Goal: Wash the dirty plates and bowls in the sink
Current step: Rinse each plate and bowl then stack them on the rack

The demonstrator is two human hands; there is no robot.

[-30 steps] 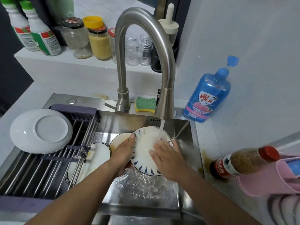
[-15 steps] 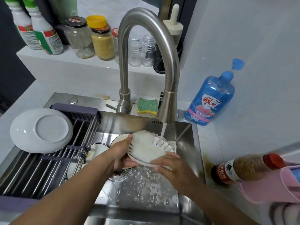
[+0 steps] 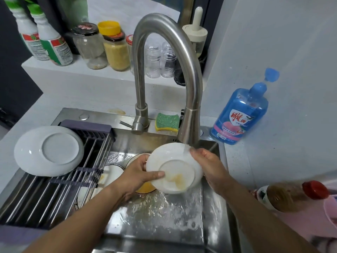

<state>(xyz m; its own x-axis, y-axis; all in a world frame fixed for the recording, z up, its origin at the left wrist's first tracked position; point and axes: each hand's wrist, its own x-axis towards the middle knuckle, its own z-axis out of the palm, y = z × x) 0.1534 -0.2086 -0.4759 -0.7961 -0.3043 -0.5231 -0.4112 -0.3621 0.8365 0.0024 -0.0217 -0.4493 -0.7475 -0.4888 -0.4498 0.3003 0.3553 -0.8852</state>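
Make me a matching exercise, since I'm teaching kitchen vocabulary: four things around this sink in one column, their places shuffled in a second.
Things
1. held plate
2. upturned white plate
3. green sponge
4. blue soap bottle

Places
A. on the counter, right of the sink
B. on the drying rack
C. under the faucet stream, gripped by left hand and right hand
D. on the sink ledge by the faucet base

Pairs: 1-C, 2-B, 3-D, 4-A

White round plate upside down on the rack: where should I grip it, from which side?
Probably the rim at its near right edge, from the right: the white round plate lies foot ring up; there the rim sits over gaps between the metal rack bars, letting fingers slip under.
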